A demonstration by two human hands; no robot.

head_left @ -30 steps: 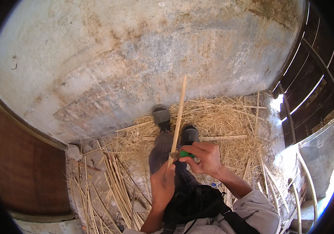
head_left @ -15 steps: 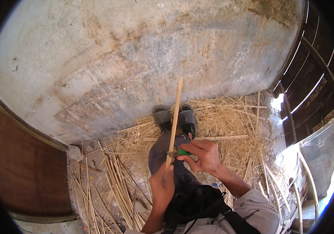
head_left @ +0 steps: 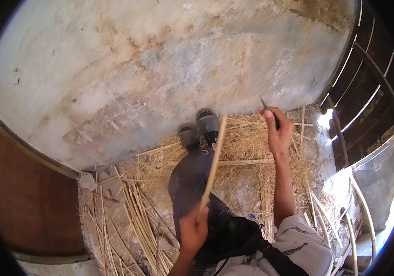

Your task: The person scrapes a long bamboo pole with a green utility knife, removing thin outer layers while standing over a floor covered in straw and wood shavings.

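My left hand (head_left: 193, 232) is closed round the lower end of a pale wooden strip (head_left: 214, 168), which slants up and away over my dark trousers. Out to the right, above the straw, my right hand (head_left: 278, 131) grips a knife (head_left: 267, 108) with a green handle. Its narrow blade points up toward the wall, well apart from the strip. Part of the handle is hidden in my fingers.
Shavings and straw (head_left: 247, 138) cover the floor by my dark shoes (head_left: 207, 123). Several long thin strips (head_left: 141, 216) lie to the left. A stained wall (head_left: 183, 69) rises ahead; curved poles (head_left: 365, 207) lean at the right, near dark slatted boards (head_left: 367, 92).
The knife has left the strip; my right hand has swung it up and to the right. The strip's far end has dropped nearer and shifted right. My feet and legs have shifted.
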